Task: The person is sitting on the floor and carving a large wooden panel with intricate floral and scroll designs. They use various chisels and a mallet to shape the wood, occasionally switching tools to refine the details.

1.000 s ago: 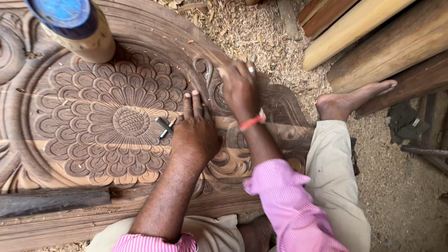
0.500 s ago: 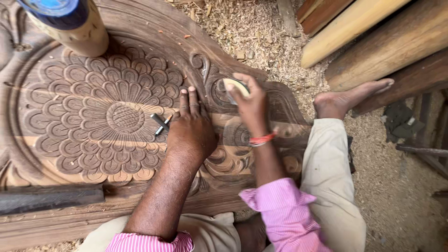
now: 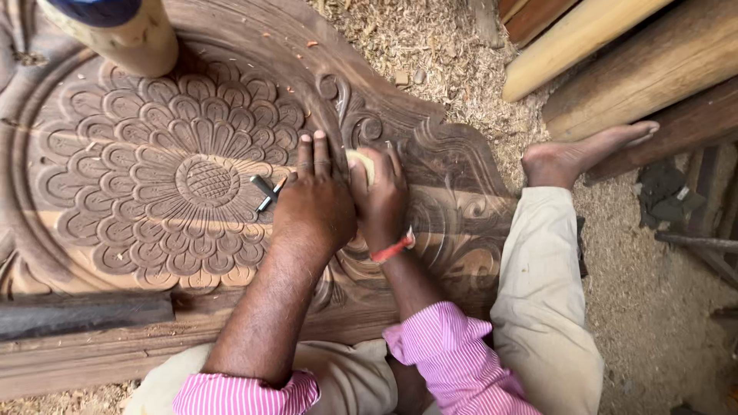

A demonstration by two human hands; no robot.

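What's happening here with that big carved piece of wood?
A person sits on the shaving-strewn ground over a carved wooden panel with a large flower pattern. The left hand lies flat on the carving, beside a small dark tool. The right hand presses a small pale pad, perhaps sandpaper, against the scrollwork next to the flower.

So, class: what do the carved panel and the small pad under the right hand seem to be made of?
The carved panel looks like solid brown wood, unvarnished and matte, with visible grain and shavings lying around it. The pad under the right hand is pale yellow and folded, possibly sandpaper or foam; too much of it is covered to tell.
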